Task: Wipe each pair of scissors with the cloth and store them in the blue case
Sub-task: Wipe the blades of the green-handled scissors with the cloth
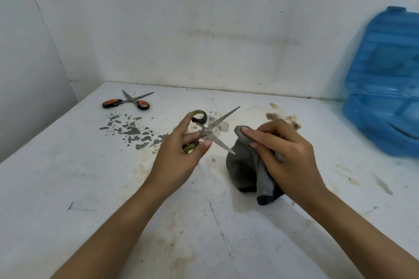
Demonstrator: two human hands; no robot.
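Observation:
My left hand (179,154) holds the green-handled scissors (209,130) by their handles above the table, blades spread wide open. One blade points up and right; the other points down toward the grey cloth (243,165). My right hand (285,154) grips that cloth, with the thumb pressing its top fold, just right of the lower blade tip. A second pair, the orange-handled scissors (129,101), lies open on the table at the far left. The blue case (383,88) stands open at the right edge, its lid leaning on the wall.
The white table (90,176) is stained, with dark flecks left of centre and brown marks near the back. White walls close in the back and the left side.

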